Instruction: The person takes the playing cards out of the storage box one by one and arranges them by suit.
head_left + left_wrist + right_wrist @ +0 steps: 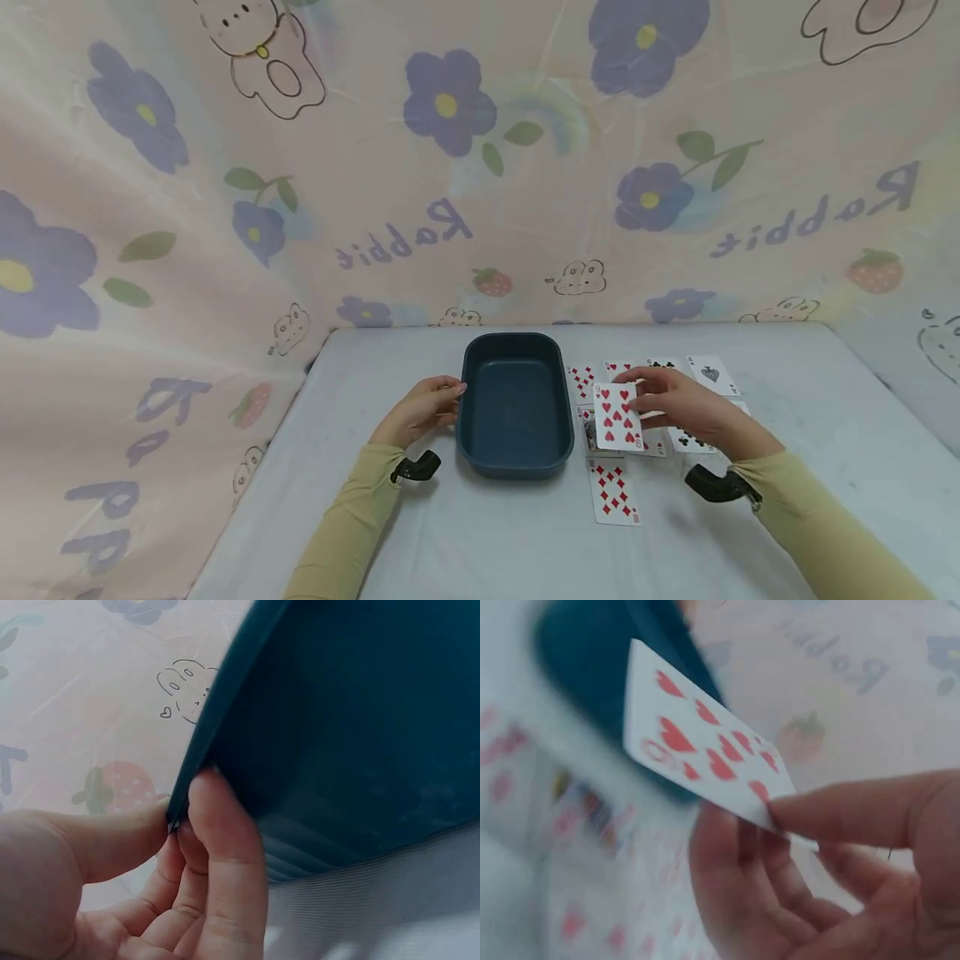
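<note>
A dark teal rectangular tub (pixel 513 475) with rounded corners stands on the white table, nothing inside it. My left hand (pixel 423 410) pinches its left rim; the left wrist view shows thumb and fingers on either side of the tub's wall (pixel 232 682). My right hand (pixel 686 408) holds up a nine of hearts playing card (pixel 618 417) by its edge, just right of the tub. In the right wrist view, the thumb lies on the face of the nine of hearts (pixel 705 727), with fingers behind it. The raised card and hand partly cover the cards below.
Face-up playing cards lie in rows right of the tub. A ten of diamonds (pixel 615 493) is nearest the front, and an ace of spades (pixel 711 373) sits at the back right. A patterned cloth (pixel 525 183) hangs behind the table (pixel 480 542).
</note>
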`<state>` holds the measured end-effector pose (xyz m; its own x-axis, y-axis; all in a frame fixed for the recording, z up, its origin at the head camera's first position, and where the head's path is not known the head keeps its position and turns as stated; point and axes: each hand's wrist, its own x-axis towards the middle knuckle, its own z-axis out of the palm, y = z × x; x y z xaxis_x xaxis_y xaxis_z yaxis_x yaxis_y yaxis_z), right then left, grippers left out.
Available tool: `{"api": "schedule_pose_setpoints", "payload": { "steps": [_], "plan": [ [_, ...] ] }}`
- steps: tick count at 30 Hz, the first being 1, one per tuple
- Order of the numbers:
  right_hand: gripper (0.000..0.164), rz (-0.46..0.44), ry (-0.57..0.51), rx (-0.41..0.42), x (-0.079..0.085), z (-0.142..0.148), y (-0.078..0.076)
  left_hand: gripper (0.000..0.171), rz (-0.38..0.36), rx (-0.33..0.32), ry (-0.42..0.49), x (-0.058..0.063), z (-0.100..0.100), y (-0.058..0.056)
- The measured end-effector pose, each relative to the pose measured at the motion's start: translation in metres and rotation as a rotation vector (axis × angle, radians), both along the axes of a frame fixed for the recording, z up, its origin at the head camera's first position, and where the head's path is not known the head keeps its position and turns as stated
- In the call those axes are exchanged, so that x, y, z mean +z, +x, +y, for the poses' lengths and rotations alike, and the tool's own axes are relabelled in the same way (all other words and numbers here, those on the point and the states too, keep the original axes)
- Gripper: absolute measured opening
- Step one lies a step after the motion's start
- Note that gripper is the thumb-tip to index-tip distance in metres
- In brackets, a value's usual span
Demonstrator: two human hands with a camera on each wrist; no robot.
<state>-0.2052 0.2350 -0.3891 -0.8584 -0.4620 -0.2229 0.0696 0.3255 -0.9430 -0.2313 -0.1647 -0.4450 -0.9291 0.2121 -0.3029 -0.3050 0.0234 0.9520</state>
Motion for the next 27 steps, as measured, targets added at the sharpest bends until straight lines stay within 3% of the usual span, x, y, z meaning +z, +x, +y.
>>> {"api": "schedule_pose_setpoints", "payload": {
  "steps": [5, 12, 22, 27],
  "plan": [
    [0.041, -0.042, 0.037, 0.027, -0.023, 0.030, 0.021, 0.019, -0.009, 0.000, -0.015, 0.002, -0.002, 0.000],
    [0.031, 0.033, 0.236, -0.038, -0.038, 0.048, 0.046, 0.019, -0.003, -0.017, -0.018, 0.003, -0.001, -0.003],
    [0.024, 0.182, 0.337, -0.026, -0.053, 0.046, 0.054, 0.018, -0.014, 0.007, -0.029, 0.000, -0.001, -0.003],
    [0.020, 0.219, 0.413, -0.106, -0.054, 0.038, 0.055, 0.019, -0.017, 0.009, -0.024, -0.001, -0.002, -0.003]
  ]
}}
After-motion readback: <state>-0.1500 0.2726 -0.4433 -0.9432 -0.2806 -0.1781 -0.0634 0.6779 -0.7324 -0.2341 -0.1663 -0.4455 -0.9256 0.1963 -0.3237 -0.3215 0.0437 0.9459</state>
